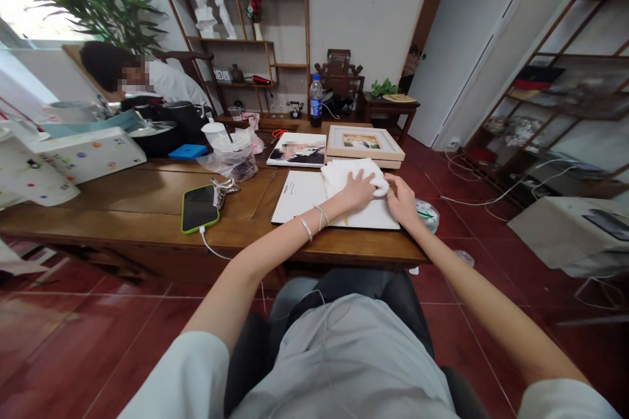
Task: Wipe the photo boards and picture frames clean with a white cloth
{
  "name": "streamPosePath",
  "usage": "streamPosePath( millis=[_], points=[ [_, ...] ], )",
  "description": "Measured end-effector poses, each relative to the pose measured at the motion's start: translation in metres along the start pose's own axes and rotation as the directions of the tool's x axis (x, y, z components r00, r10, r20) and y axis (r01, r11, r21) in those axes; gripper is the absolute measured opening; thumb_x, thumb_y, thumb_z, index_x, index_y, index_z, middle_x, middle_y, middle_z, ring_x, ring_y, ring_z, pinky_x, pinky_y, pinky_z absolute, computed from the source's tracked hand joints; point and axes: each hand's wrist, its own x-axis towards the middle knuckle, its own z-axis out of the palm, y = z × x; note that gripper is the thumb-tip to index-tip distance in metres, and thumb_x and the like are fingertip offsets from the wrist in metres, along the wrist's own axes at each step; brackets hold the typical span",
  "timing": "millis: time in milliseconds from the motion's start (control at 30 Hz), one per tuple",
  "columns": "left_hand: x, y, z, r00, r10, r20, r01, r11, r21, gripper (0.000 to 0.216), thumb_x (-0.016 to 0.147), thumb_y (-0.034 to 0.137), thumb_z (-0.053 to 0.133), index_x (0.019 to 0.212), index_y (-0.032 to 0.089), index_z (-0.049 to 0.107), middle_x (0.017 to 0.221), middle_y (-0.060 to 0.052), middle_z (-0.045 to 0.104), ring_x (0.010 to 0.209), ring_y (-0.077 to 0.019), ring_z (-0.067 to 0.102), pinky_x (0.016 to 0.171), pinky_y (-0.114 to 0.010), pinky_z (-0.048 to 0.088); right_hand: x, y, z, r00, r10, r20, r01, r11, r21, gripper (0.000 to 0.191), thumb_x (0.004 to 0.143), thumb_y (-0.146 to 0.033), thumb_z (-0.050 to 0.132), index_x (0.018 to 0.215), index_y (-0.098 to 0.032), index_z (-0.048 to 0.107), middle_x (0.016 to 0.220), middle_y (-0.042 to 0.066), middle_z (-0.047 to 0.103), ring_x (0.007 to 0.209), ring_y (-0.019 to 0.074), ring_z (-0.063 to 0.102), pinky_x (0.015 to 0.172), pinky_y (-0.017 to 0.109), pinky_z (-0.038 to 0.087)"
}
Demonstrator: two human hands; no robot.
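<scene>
A folded white towel (339,173) lies on a white board or large book (299,200) near the table's front edge. My left hand (358,191) rests on top of the towel, its fingers spread and lying flat. At the towel's right edge, my right hand (401,201) has its fingers bent, with the towel's edge between thumb and fingertips. Small print shows on the left part of the white surface. Behind the towel are a light-framed picture (339,141) and a photo print or album (289,154).
A charging phone (200,208) lies left on the wooden table (246,229). Bagged cups (233,150), a blue box (187,151) and a bottle (315,101) stand farther back. A clear container (427,215) is beyond my right hand. Another person (167,82) leans at the far left.
</scene>
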Motion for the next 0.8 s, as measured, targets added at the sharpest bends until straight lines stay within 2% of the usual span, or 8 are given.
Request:
streamPosePath(
  millis=[133,300,400,500,567,633,733,800],
  points=[
    [-0.023,0.012,-0.002,0.994,0.104,0.031,-0.104,0.994,0.029,0.034,0.095,0.022,0.041,0.123,0.019,0.059,0.152,-0.009,0.031,0.136,-0.0395,0.027,0.099,-0.062,0.035,0.001,-0.001,-0.001,0.997,0.014,-0.074,-0.013,1.0,0.01,0.028,0.081,-0.02,0.041,0.101,-0.017,0.06,0.121,0.014,0.061,0.114,0.0267,0.055,0.101,0.047,0.04],
    [-0.119,0.027,-0.01,0.944,0.327,-0.037,-0.321,0.941,0.11,0.028,0.091,0.019,0.046,0.109,0.021,0.067,0.152,-0.005,0.032,0.137,-0.0352,0.03,0.103,-0.053,0.036,-0.001,-0.012,-0.003,0.998,-0.013,-0.063,0.017,0.998,0.054,0.023,0.086,-0.026,0.043,0.101,-0.02,0.06,0.121,0.012,0.06,0.113,0.0257,0.056,0.096,0.046,0.044],
    [-0.159,0.016,-0.017,0.972,0.235,-0.021,-0.232,0.969,0.082,0.028,0.09,0.016,0.046,0.106,0.02,0.068,0.149,-0.004,0.037,0.137,-0.0322,0.033,0.104,-0.049,0.038,-0.001,-0.015,-0.004,0.997,-0.075,-0.018,0.076,0.995,0.06,0.024,0.088,-0.027,0.043,0.106,-0.021,0.059,0.12,0.012,0.061,0.111,0.0256,0.057,0.095,0.045,0.046],
    [-0.167,-0.019,-0.016,0.999,0.015,-0.028,-0.013,0.999,0.051,0.032,0.091,0.013,0.042,0.111,0.019,0.066,0.145,-0.007,0.044,0.134,-0.0305,0.039,0.102,-0.046,0.041,-0.002,-0.023,-0.005,0.979,-0.178,0.101,0.178,0.984,0.002,0.026,0.09,-0.028,0.044,0.11,-0.02,0.058,0.113,0.012,0.063,0.106,0.0263,0.059,0.095,0.047,0.045],
    [-0.162,-0.049,-0.01,0.99,-0.126,-0.067,0.129,0.991,0.042,0.032,0.09,0.013,0.042,0.111,0.017,0.066,0.142,-0.011,0.046,0.134,-0.0319,0.038,0.103,-0.048,0.04,-0.005,-0.036,-0.004,0.931,-0.273,0.245,0.284,0.959,-0.011,0.029,0.09,-0.029,0.044,0.113,-0.019,0.059,0.112,0.013,0.064,0.107,0.0268,0.058,0.096,0.048,0.045],
    [-0.16,-0.075,-0.001,0.962,-0.244,-0.123,0.247,0.969,0.008,0.031,0.09,0.016,0.044,0.113,0.014,0.065,0.143,-0.013,0.044,0.136,-0.0331,0.034,0.105,-0.049,0.036,-0.012,-0.056,-0.001,0.848,-0.36,0.388,0.391,0.92,0.0,0.033,0.091,-0.031,0.045,0.119,-0.019,0.058,0.12,0.014,0.062,0.116,0.027,0.054,0.101,0.048,0.042],
    [-0.169,-0.098,0.009,0.949,-0.268,-0.167,0.254,0.962,-0.098,0.032,0.089,0.018,0.044,0.112,0.013,0.065,0.142,-0.014,0.046,0.136,-0.0307,0.034,0.107,-0.046,0.035,-0.029,-0.092,0.009,0.751,-0.378,0.541,0.464,0.885,-0.025,0.046,0.093,-0.04,0.045,0.134,-0.022,0.048,0.141,0.015,0.047,0.133,0.0283,0.039,0.107,0.052,0.032],
    [-0.182,-0.103,0.01,0.958,-0.22,-0.186,0.19,0.968,-0.166,0.031,0.087,0.017,0.044,0.107,0.013,0.067,0.139,-0.013,0.05,0.136,-0.0294,0.036,0.106,-0.044,0.036,-0.04,-0.11,0.017,0.733,-0.323,0.599,0.458,0.885,-0.084,0.058,0.09,-0.052,0.045,0.14,-0.023,0.042,0.148,0.016,0.038,0.138,0.0328,0.03,0.108,0.059,0.027]
  ],
)
